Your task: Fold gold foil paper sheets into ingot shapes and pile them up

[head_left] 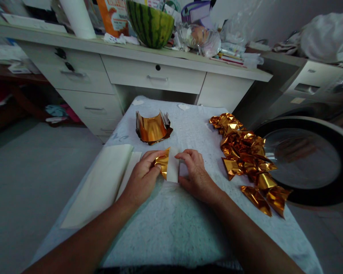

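Observation:
My left hand [145, 173] is closed on a small piece of gold foil paper [164, 163], thumb on top, near the middle of the covered table. Right of the foil lies a pale flat strip [173, 167]; whether the two are joined I cannot tell. My right hand [194, 173] is curved at the strip's right edge, thumb and forefinger apart, with nothing visibly gripped. Beyond the hands stands a curled stack of gold foil sheets [152, 128]. Several folded gold foil pieces [246, 152] lie heaped along the table's right side.
Pale paper sheets [103, 179] lie left of my left hand on the light cloth [171, 228]. A white desk with drawers [157, 74] stands behind, bearing a cut watermelon [151, 24]. At right, a washing machine door [308, 160] hangs open beside the table.

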Available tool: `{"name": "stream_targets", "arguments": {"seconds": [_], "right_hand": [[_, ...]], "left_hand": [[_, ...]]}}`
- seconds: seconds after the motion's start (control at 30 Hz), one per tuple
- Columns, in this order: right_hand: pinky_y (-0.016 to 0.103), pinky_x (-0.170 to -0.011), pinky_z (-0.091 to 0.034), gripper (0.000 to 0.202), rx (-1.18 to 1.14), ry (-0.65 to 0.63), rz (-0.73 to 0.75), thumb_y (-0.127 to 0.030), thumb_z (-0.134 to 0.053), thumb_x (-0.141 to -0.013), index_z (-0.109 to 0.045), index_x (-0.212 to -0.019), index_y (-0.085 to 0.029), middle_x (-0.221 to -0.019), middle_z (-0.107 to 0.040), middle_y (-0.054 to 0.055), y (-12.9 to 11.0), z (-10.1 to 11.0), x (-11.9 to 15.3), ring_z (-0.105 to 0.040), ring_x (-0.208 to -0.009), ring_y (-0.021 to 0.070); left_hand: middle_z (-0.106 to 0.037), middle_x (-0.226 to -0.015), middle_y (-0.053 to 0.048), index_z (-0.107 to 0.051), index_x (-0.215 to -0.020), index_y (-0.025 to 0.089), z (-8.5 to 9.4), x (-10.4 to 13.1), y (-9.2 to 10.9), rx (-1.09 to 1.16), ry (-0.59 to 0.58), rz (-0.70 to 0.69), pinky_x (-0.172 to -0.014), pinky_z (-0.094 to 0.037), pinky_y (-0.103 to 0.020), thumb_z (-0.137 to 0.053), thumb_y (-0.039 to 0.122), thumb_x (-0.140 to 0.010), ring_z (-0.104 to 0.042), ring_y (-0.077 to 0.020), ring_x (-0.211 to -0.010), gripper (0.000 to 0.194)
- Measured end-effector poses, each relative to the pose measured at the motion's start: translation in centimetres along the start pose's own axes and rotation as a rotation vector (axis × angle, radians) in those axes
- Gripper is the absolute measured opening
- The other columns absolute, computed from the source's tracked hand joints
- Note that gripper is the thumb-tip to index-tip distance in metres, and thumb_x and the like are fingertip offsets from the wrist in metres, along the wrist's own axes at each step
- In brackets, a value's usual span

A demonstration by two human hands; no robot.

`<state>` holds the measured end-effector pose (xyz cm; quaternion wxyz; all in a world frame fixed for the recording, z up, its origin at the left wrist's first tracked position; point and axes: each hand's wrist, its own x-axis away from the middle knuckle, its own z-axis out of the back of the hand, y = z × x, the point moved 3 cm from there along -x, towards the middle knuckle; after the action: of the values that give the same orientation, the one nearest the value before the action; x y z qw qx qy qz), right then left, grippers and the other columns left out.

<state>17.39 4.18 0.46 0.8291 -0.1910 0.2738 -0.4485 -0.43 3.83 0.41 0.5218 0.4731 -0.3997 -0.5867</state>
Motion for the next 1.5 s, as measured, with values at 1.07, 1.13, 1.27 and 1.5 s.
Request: {"name": "stream_targets", "arguments": {"seconds": [1.07,1.13,1.27,1.5], "right_hand": [[0.049,-0.104,-0.037,0.036,0.023,-0.156,0.199,-0.018,-0.063,-0.082,-0.059,-0.118,-0.019,-0.134,-0.056,0.015,-0.2,-0.2,0.3,-0.052,-0.124,0.0271],[0.052,-0.107,-0.033,0.047,0.061,-0.155,0.146,-0.024,-0.066,-0.081,-0.055,-0.126,-0.016,-0.140,-0.051,0.018,0.2,-0.2,0.3,-0.047,-0.130,0.0299],[0.054,-0.110,-0.028,0.057,0.086,-0.178,0.098,-0.026,-0.066,-0.080,-0.049,-0.134,-0.014,-0.144,-0.047,0.021,0.3,-0.3,0.4,-0.042,-0.135,0.0309],[0.054,-0.106,-0.033,0.042,0.066,-0.160,0.131,-0.023,-0.067,-0.080,-0.057,-0.122,-0.020,-0.138,-0.050,0.016,-0.1,-0.2,0.3,-0.043,-0.129,0.0303]], "left_hand": [[-0.063,-0.106,-0.006,-0.064,-0.112,0.021,-1.1,0.3,-1.2,-0.667,-0.245,-0.318,-0.091,-0.048,-0.041,-0.046,0.007,-0.088,-0.056,-0.0230,-0.099,0.033],[-0.063,-0.108,-0.007,-0.064,-0.111,0.020,-1.1,0.3,-1.2,-0.671,-0.249,-0.321,-0.092,-0.048,-0.041,-0.047,0.007,-0.087,-0.056,-0.0233,-0.101,0.033],[-0.063,-0.110,-0.007,-0.063,-0.114,0.021,-1.1,0.3,-1.2,-0.669,-0.258,-0.336,-0.093,-0.047,-0.042,-0.046,0.007,-0.087,-0.055,-0.0237,-0.102,0.035],[-0.058,-0.114,-0.009,-0.055,-0.130,0.023,-1.3,0.2,-1.9,-0.735,-0.308,-0.350,-0.089,-0.046,-0.042,-0.043,0.009,-0.089,-0.052,-0.0242,-0.099,0.045]]}}
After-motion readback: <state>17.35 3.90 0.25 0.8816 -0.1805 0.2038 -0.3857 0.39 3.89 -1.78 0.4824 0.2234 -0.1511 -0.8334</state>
